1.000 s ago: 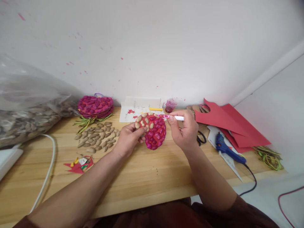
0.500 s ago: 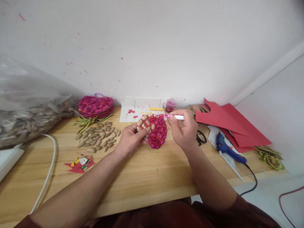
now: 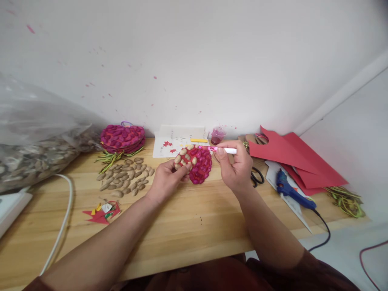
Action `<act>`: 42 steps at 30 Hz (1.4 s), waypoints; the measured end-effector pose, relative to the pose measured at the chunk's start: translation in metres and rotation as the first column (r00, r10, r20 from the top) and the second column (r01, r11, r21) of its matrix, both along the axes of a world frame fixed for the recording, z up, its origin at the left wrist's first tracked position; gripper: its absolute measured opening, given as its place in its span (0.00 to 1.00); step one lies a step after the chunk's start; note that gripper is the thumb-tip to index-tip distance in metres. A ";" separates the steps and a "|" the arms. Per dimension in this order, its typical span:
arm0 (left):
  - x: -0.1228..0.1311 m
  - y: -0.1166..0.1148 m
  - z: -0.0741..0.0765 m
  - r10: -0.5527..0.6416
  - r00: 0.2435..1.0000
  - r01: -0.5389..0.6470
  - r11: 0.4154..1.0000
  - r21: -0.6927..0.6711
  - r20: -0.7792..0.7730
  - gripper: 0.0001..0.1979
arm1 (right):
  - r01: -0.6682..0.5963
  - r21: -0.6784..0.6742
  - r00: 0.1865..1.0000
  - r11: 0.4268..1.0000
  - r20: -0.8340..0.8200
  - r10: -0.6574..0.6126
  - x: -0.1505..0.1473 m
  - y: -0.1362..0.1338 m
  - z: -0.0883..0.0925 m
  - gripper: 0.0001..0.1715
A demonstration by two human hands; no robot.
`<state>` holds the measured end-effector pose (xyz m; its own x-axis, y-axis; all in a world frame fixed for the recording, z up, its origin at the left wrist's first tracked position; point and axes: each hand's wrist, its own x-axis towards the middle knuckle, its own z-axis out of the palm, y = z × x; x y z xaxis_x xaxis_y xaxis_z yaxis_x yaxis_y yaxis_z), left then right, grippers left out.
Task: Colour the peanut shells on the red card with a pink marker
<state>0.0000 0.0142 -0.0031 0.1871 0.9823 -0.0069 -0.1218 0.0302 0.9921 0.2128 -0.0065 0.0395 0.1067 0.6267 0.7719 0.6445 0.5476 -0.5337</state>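
My left hand (image 3: 169, 178) grips the left edge of a round red disc covered with peanuts (image 3: 201, 166), thumb on top. Peanuts on its right and lower part are painted magenta; those at the upper left stay tan. My right hand (image 3: 235, 165) is closed round a white-handled paintbrush (image 3: 230, 150), held nearly level. Its pink-smeared end reaches the disc's upper edge; the tip is hard to make out there. Behind the disc stands a small clear cup of magenta paint (image 3: 218, 136). Loose unpainted peanuts (image 3: 125, 176) lie on the table left of my left hand.
Finished-looking magenta peanut discs (image 3: 123, 137) are stacked at the back left, beside a bag of peanuts (image 3: 45, 157). Rightward lie black-handled scissors (image 3: 257, 176), a blue glue gun (image 3: 294, 194) and red paper sheets (image 3: 303, 161). Paper scraps (image 3: 103, 212) and a white cable (image 3: 67, 202) are at left.
The disc has tipped slightly, its lower edge now higher in view. The brush has shifted a little to the right along the upper edge. Both hands keep their grips.
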 end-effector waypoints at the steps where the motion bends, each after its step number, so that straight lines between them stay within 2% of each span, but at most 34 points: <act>1: 0.000 0.001 -0.001 0.008 1.000 -0.008 1.000 0.009 -0.008 0.21 | 0.011 0.001 1.000 1.000 0.001 -0.011 0.000 0.000 0.001 0.07; 5: -0.002 0.003 -0.002 0.033 0.999 -0.032 0.999 0.038 -0.039 0.19 | 0.075 0.018 0.997 0.997 -0.004 -0.075 0.000 -0.003 0.005 0.06; 10: -0.001 0.000 0.001 0.044 0.996 -0.040 0.997 0.062 -0.076 0.19 | -0.009 0.052 0.995 0.999 -0.096 0.014 -0.003 -0.006 0.006 0.06; 16: -0.001 0.003 0.000 0.051 0.996 -0.044 0.995 0.089 -0.077 0.21 | 0.069 0.030 0.997 0.997 -0.039 -0.068 -0.001 -0.005 0.008 0.05; 22: -0.001 0.003 0.000 0.034 0.994 -0.024 0.995 0.098 -0.101 0.22 | 0.016 0.059 0.999 0.998 -0.041 -0.014 -0.002 -0.006 0.010 0.05; 28: -0.001 0.002 0.002 0.035 0.997 -0.029 0.996 0.080 -0.072 0.22 | 0.100 0.051 0.995 0.994 -0.015 -0.099 0.000 -0.007 0.012 0.06; 34: -0.002 0.003 0.000 0.033 0.996 -0.026 0.996 0.081 -0.082 0.22 | 0.046 0.058 0.999 0.997 -0.018 -0.045 0.000 -0.006 0.010 0.06; 42: 0.000 0.002 0.004 0.040 0.996 -0.034 0.996 0.077 -0.081 0.21 | 0.119 0.046 0.993 0.992 0.007 -0.119 0.000 -0.006 0.012 0.06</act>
<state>-0.0002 0.0162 0.0010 0.1522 0.9869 0.0535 -0.0392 -0.0481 0.9981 0.2127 -0.0130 0.0510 0.1713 0.5744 0.8004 0.7114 0.4899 -0.5039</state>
